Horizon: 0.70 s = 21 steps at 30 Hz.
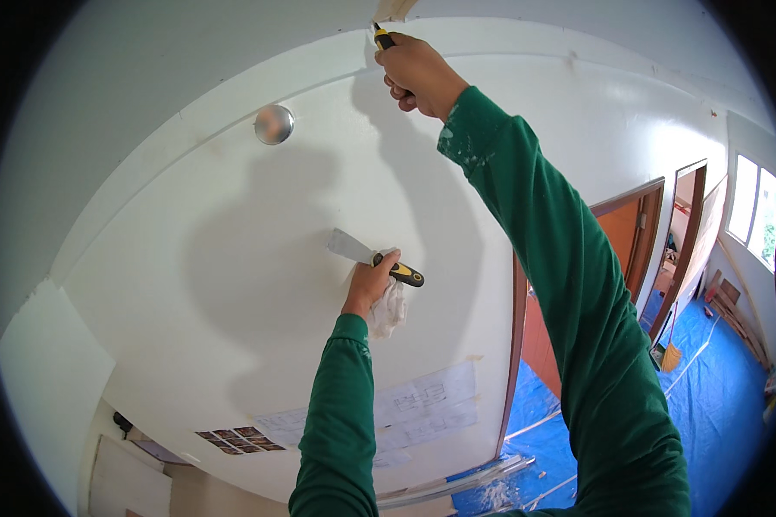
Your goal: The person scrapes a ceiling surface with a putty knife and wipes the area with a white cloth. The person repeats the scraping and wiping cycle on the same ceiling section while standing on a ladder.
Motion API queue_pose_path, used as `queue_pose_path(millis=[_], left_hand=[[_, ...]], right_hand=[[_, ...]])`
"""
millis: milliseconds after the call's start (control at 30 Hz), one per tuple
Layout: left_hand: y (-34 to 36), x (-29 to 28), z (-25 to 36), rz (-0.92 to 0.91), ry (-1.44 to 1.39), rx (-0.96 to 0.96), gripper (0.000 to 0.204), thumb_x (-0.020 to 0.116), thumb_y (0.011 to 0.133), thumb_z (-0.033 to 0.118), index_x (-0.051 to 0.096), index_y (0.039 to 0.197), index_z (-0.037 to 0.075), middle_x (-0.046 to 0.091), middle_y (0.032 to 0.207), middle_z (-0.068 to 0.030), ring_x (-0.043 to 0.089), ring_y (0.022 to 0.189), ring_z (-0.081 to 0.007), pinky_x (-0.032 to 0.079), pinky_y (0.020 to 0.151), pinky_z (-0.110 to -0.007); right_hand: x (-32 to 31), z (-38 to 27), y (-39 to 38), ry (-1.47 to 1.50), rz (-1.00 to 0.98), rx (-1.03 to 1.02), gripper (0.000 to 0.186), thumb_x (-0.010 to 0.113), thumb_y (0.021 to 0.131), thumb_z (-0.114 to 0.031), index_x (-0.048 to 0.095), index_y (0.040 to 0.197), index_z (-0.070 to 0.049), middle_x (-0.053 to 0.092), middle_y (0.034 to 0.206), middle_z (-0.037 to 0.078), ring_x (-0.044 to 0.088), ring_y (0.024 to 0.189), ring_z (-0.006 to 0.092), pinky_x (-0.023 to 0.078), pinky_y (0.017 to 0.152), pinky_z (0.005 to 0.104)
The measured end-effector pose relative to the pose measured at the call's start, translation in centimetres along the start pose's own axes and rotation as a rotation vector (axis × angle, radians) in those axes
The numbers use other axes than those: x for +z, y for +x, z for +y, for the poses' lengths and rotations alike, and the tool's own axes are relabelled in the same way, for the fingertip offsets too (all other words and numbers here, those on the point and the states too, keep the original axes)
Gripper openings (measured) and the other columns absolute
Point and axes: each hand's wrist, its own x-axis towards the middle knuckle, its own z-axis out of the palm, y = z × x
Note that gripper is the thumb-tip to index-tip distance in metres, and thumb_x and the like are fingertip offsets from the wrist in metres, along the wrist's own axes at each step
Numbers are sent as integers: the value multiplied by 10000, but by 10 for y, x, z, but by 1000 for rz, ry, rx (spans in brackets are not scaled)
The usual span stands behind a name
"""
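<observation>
My right hand [416, 73] is raised high, its fingers closed around a small yellow-and-black-handled tool [382, 37]. The tip of that tool is at the ceiling edge, beside a tan patch [394, 9]; its exact kind is hard to make out. Lower down, in front of the white wall [440, 207], my left hand [370, 283] grips a putty knife [407, 274] with a black-and-yellow handle. Its flat metal blade [350, 246] points up and left. A crumpled white rag [388, 312] hangs from the same hand.
A round silvery fixture [274, 125] sits on the wall. Paper drawings [427, 398] and a photo sheet [240, 440] are stuck lower down. At right are brown door frames [638, 215], a broom [671, 357], and blue sheeting [707, 414] over the floor. Long pale strips [466, 481] lie below.
</observation>
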Motion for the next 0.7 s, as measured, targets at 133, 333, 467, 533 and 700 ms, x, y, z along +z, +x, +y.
queue_pose_path(millis=[133, 333, 467, 533, 700], left_hand=[[1, 0, -3, 14, -17, -1, 563, 732, 943, 466, 731, 1175, -48, 727, 1047, -109, 661, 972, -195, 521, 865, -337], [3, 1, -4, 27, -22, 14, 570, 736, 938, 471, 731, 1170, -50, 727, 1047, -110, 664, 966, -201, 523, 865, -339], [4, 0, -6, 20, -42, 27, 562, 739, 935, 476, 733, 1145, -46, 723, 1039, -102, 659, 953, -195, 522, 860, -341], [4, 0, -7, 16, -48, 26, 555, 740, 935, 474, 732, 1135, -43, 720, 1033, -96, 656, 943, -190, 521, 856, -339], [4, 1, -8, 29, -41, 34, 537, 745, 933, 462, 731, 1134, -36, 715, 1014, -85, 651, 919, -179, 519, 841, -336]], right_hand=[[3, 2, 14, 13, 8, 4, 100, 488, 1045, -148, 517, 1133, -110, 436, 759, 11, 371, 600, 109, 297, 520, 309], [-2, -1, 16, 9, -41, 20, 93, 490, 1053, -152, 521, 1128, -105, 461, 780, 25, 368, 592, 103, 289, 515, 301], [-7, -7, 14, -25, -35, 47, 101, 507, 1055, -161, 530, 1135, -103, 478, 798, 32, 384, 589, 90, 283, 508, 279], [-8, -10, 13, -44, -25, 29, 115, 513, 1056, -166, 540, 1140, -92, 482, 797, 33, 394, 591, 85, 281, 505, 272], [-10, -14, 7, -135, 2, 1, 131, 524, 1054, -174, 555, 1118, -64, 497, 796, 42, 403, 587, 83, 288, 500, 270]])
